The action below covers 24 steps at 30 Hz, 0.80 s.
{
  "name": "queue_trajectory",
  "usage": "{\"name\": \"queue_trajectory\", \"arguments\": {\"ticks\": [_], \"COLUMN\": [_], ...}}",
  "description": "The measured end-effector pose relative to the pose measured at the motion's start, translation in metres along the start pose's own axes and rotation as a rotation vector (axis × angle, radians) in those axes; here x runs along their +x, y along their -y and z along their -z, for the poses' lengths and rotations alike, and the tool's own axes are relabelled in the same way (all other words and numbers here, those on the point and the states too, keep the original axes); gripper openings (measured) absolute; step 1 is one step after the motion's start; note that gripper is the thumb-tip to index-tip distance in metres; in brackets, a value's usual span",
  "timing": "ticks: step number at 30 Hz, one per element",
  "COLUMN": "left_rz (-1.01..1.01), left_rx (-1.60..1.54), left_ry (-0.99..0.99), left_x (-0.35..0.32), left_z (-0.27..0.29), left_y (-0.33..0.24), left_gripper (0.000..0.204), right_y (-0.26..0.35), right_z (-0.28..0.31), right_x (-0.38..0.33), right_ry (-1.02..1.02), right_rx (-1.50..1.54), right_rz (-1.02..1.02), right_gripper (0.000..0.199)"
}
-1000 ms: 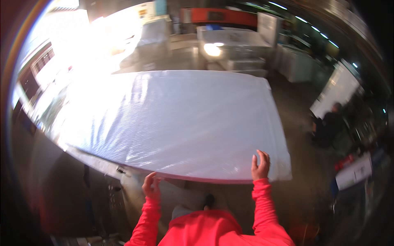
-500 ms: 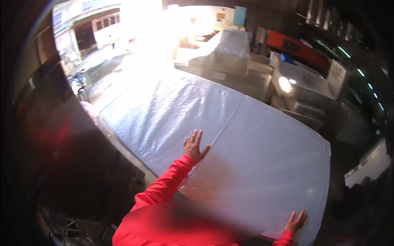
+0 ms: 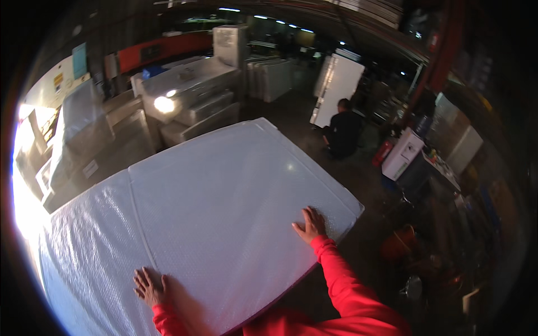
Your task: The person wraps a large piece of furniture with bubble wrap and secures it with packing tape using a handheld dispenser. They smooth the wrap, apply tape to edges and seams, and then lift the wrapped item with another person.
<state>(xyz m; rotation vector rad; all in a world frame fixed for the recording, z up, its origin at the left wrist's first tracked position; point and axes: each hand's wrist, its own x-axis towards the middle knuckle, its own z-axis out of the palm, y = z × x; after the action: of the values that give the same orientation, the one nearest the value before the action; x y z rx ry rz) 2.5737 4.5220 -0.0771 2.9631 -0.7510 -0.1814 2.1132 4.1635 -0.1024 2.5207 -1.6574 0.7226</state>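
A large flat slab wrapped in whitish bubble wrap [image 3: 218,196] stretches out before me, with a raised seam running across its left part. My left hand [image 3: 150,287] lies on the wrap beside the near end of that seam, palm down and fingers spread. Near the slab's right end, my right hand [image 3: 311,225] rests on the wrap with its fingers apart. Neither hand grips anything. Red sleeves cover both forearms. What lies under the wrap cannot be made out.
Wrapped bulky pieces [image 3: 185,89] stand beyond the slab's far edge. A person in dark clothes [image 3: 343,131] crouches by a tall white panel [image 3: 341,84]. To the right are a white box [image 3: 402,154], a red cylinder [image 3: 383,151] and an orange bucket [image 3: 400,241].
My view has swung to the right, bringing the crouching person and the right-hand clutter into sight. Both hands stay spread on the wrap, the left near the seam, the right near the end.
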Motion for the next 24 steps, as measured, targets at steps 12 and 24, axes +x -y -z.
{"name": "queue_trajectory", "arguments": {"ticks": [12, 24], "left_rz": [-0.058, 0.085], "left_rx": [-0.085, -0.040], "left_ry": [-0.190, -0.137], "left_x": [0.000, 0.107], "left_z": [0.002, 0.022], "left_y": [0.008, 0.012], "left_gripper": [0.079, 0.080], "right_y": [0.012, 0.000], "right_z": [0.000, 0.003], "right_x": [0.003, 0.009], "right_ry": [0.119, 0.136], "right_rx": [-0.019, 0.002], "right_rz": [-0.094, -0.041], "right_gripper": [0.073, 0.065]}}
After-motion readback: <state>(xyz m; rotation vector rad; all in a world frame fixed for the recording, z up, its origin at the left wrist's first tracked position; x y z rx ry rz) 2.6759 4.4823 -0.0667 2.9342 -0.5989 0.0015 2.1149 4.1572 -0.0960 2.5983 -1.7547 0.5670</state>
